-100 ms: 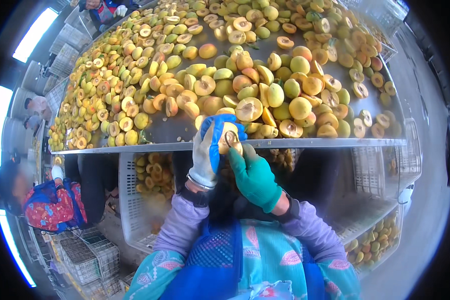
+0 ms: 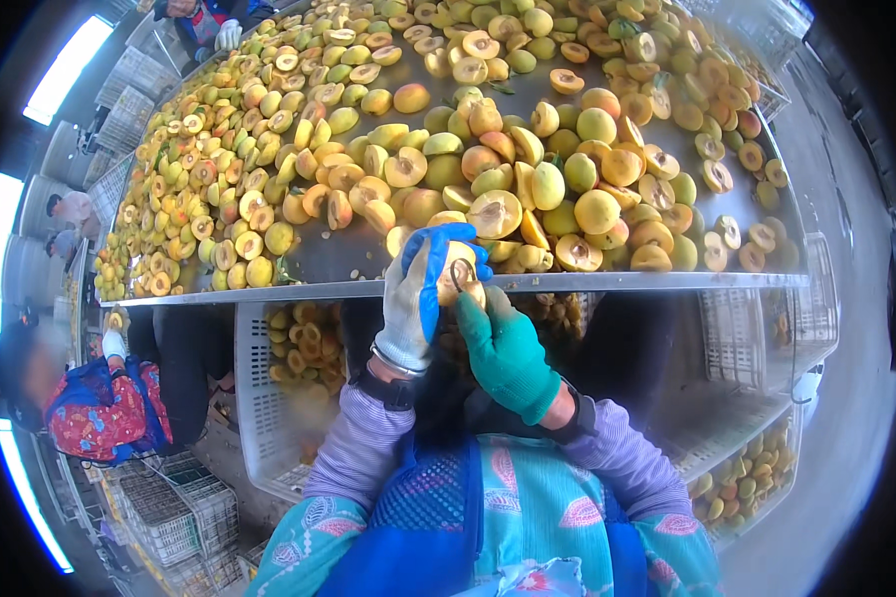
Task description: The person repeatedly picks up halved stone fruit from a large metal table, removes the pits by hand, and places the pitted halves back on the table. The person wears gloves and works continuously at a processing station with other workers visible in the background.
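Observation:
Over the table's front edge, my left hand (image 2: 408, 298), in a white glove with blue-coated fingers, is closed around a halved yellow peach (image 2: 446, 288). Its cut face is turned toward my right hand. My right hand (image 2: 513, 360), in a green knitted glove, grips a small pitting tool with a thin metal loop (image 2: 458, 267), whose handle is mostly hidden in the fist. The loop lies against the middle of the cut face; how deep it sits I cannot tell. Just beyond my hands, a large peach half (image 2: 495, 215) lies cut side up among whole and halved peaches.
A metal table (image 2: 343, 257) with a raised front edge bears heaps of peaches. Below it stands a white crate (image 2: 257, 398) of peach halves, with more crates at right. At left sits a co-worker in a red sleeve (image 2: 100, 418); another person's gloved hand (image 2: 229, 36) shows at the far edge.
The metal loop has turned slightly against the peach half and shows rounder now. Both my hands stay in nearly the same place.

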Demonstrator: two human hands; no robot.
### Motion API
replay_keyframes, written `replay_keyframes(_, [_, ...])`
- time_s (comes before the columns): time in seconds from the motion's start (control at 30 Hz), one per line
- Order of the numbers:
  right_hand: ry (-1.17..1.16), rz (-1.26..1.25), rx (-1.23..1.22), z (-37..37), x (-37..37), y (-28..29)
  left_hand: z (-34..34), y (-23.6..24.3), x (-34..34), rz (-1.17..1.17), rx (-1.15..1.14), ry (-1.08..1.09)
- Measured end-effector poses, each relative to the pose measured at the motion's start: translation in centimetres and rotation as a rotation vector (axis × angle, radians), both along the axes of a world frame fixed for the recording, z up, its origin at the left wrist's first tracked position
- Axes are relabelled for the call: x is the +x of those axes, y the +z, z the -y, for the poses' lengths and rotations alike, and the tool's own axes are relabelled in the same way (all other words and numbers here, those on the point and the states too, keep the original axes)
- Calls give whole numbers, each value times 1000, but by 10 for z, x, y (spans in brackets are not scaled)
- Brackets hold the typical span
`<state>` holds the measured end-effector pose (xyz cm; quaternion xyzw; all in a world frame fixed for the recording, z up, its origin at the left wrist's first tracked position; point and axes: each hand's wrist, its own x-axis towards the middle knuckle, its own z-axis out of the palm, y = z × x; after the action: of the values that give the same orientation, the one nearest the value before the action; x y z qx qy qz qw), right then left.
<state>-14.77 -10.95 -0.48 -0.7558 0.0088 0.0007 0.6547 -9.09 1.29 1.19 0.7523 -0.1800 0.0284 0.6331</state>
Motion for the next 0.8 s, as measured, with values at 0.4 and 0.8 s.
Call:
replay_keyframes(0.4, [33, 11, 128, 0, -1, -8, 4, 16, 5, -113, -102, -34])
replay_keyframes(0.8, [80, -54, 313, 4, 3, 1, 17, 1, -1, -75, -191, 26])
